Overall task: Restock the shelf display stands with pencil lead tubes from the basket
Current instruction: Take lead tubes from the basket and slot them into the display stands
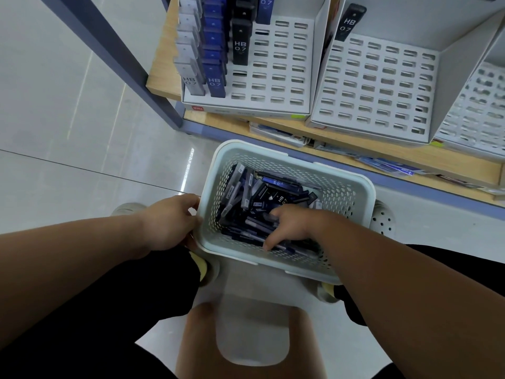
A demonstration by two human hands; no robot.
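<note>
A pale perforated basket point(352, 192) sits on the floor between my feet, heaped with loose pencil lead tubes point(254, 195) in black, blue and grey. My left hand point(169, 222) grips the basket's left rim. My right hand point(287, 228) reaches down into the pile, fingers spread among the tubes; whether it holds one is hidden. On the wooden shelf stands a white slotted display stand point(276, 77) with its left columns filled with grey, blue and black tubes. To its right, a second stand point(382, 86) holds a single black tube point(349, 21).
A third slotted stand point(481, 110) shows at the right edge. Packaged goods point(388, 162) lie on the lower shelf under the stands. A grey-blue shelf post point(131, 61) runs diagonally at left. A brown stool point(251, 337) is under me, on a pale tiled floor.
</note>
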